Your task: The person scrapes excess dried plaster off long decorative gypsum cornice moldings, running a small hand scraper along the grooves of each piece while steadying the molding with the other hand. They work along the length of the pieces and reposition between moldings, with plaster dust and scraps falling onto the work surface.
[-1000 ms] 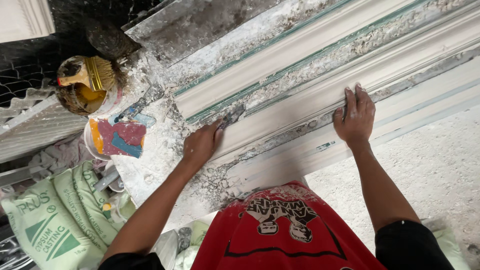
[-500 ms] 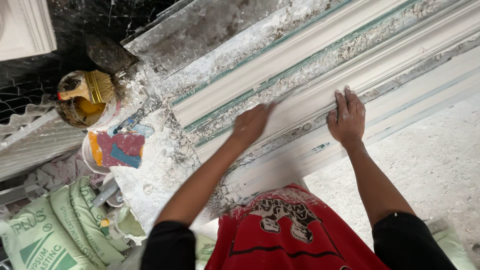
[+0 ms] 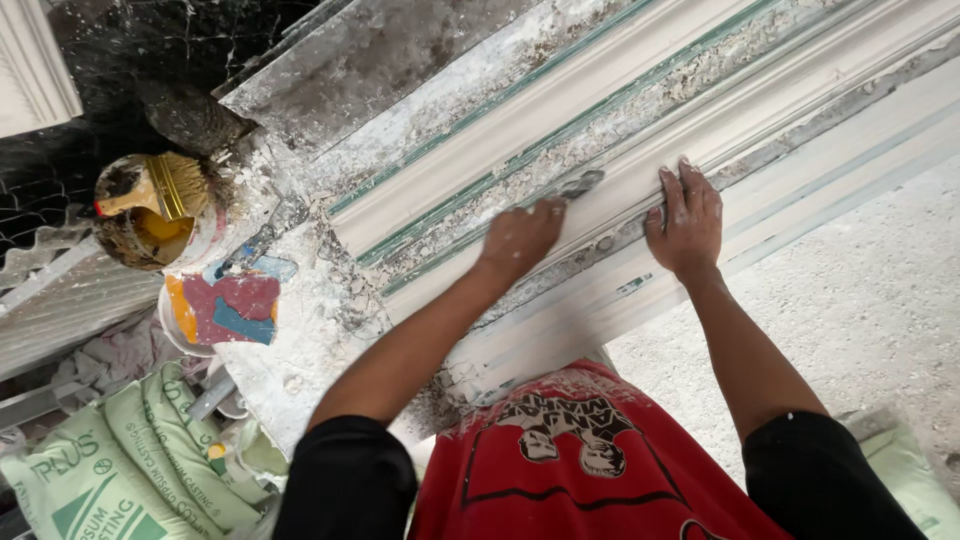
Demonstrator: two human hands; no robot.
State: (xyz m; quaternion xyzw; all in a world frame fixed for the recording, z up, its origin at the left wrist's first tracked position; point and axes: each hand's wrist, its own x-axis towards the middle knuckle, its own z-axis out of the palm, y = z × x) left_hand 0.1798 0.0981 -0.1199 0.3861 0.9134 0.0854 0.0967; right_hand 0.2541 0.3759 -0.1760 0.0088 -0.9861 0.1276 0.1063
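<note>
A long white plaster moulding [image 3: 640, 120] lies diagonally on a plaster-crusted bench with green-edged rails. My left hand [image 3: 520, 238], dusted white, is closed on a small scraping blade [image 3: 582, 185] whose tip rests on the moulding. My right hand [image 3: 685, 220] lies flat on the moulding just to the right, fingers spread, holding nothing.
At left, a dirty container holds a yellow-handled brush [image 3: 160, 195]. A multicoloured bucket [image 3: 225, 310] sits below it. Green plaster bags [image 3: 110, 470] lie at lower left. A pale dusty floor [image 3: 860, 300] spreads at right. Another white moulding piece [image 3: 30, 60] is at top left.
My left hand has slid up and to the right along the moulding with the blade, closing toward my right hand. My right hand has stayed flat in place.
</note>
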